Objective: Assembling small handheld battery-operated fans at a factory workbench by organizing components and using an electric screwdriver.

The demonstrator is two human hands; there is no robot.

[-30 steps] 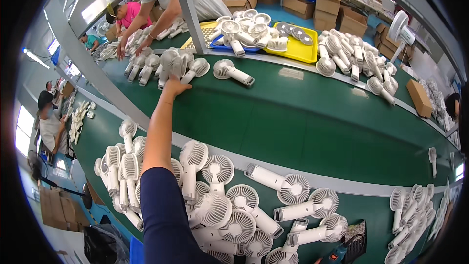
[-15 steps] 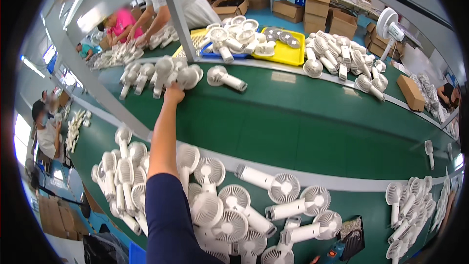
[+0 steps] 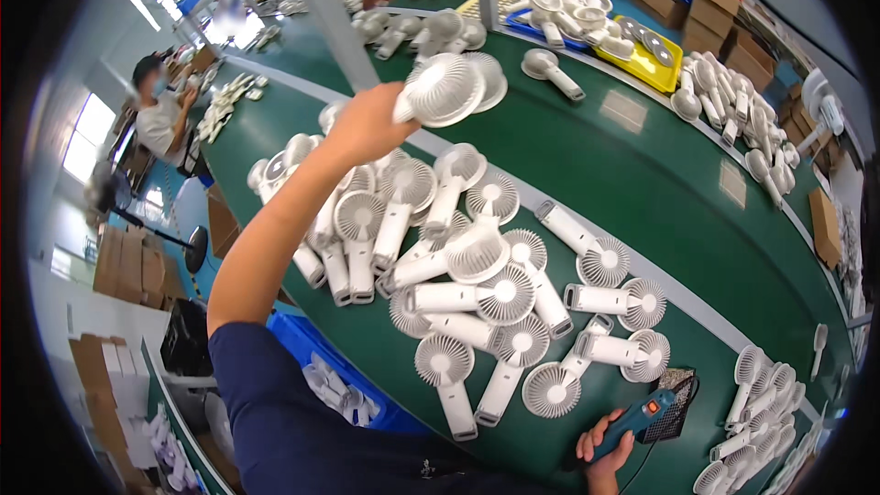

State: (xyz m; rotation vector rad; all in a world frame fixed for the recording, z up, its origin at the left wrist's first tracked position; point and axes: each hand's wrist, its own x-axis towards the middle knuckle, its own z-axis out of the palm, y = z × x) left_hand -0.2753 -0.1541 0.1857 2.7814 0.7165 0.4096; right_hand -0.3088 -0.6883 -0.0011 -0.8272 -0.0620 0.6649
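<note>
My left hand [image 3: 371,124], its arm stretched across the near table, is closed around white handheld fans [image 3: 445,90]. Two round grille heads stick out beyond the fist; the handles are mostly hidden by the hand. Below it spreads a heap of similar white fans [image 3: 408,181], heads and handles pointing different ways. At the lower right, my right hand [image 3: 605,445] is wrapped round a teal corded power tool [image 3: 637,414] with an orange switch. The tool's front end is over or beside a dark mesh holder [image 3: 674,412]; I cannot tell if they touch.
Beyond a grey rail runs a green conveyor belt [image 3: 660,174], with a single fan [image 3: 552,73] on it. Yellow tray [image 3: 662,76] and more fan piles line the far side. A metal post [image 3: 330,23] rises near my left hand. A blue bin [image 3: 302,339] stands below the table; co-workers sit beyond.
My left hand has come back from the belt's far side toward the near table, carrying fans. The view has turned left, and my right hand now shows gripping the power tool.
</note>
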